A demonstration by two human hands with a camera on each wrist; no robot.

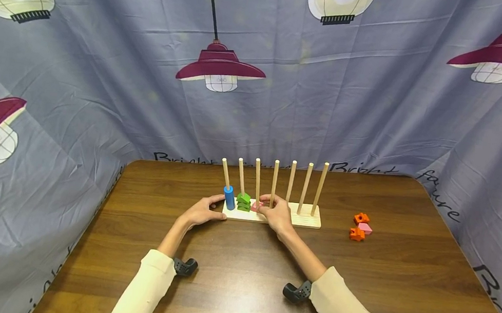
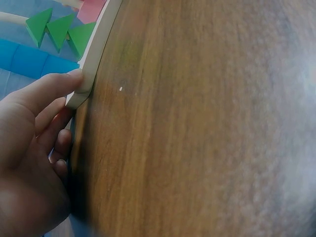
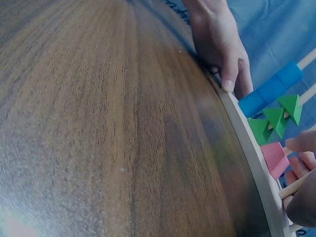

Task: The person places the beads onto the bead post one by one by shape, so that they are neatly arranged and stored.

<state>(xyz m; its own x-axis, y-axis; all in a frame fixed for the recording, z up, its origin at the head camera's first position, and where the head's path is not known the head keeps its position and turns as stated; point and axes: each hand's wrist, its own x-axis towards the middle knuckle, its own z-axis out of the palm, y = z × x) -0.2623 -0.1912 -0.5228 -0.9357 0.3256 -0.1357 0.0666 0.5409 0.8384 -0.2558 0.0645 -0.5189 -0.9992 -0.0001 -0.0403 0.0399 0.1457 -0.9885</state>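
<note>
A wooden peg board with several upright pegs stands on the table. My left hand grips its left end, thumb on the front edge and the other fingers behind. Blue cylinders are stacked on the leftmost peg. Green triangular blocks sit on the second peg. A pink trapezoid block is low on the third peg, against the base. My right hand pinches around this pink block, thumb and fingers close about its top and the peg; the hand partly hides the contact.
Right of the board lie two orange blocks and a pink block close together on the brown wooden table. A grey-blue printed curtain hangs behind the table and along its sides.
</note>
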